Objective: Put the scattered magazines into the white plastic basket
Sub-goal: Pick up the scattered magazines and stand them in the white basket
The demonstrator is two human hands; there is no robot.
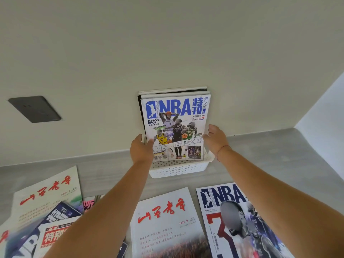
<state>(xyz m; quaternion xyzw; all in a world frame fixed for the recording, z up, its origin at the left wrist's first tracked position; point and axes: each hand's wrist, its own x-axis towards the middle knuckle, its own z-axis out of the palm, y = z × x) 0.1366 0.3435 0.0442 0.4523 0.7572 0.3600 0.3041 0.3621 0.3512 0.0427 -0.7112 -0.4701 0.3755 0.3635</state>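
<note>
The white plastic basket (178, 169) sits on the grey counter against the wall. An NBA magazine (175, 118) stands upright in it, in front of other upright magazines (173, 90). My left hand (141, 149) holds the NBA magazine's lower left edge, fingertips over the cover. My right hand (216, 140) is at its right edge with relaxed fingers just touching it. On the counter nearer me lie a white magazine with red calligraphy (163, 220), another NBA magazine (238, 220) and an overlapping pile of several magazines (46, 211) at the left.
A dark wall socket (35, 108) is on the wall at the left. A white side wall (323, 108) closes off the counter at the right. Bare grey counter (270, 155) shows to the right of the basket.
</note>
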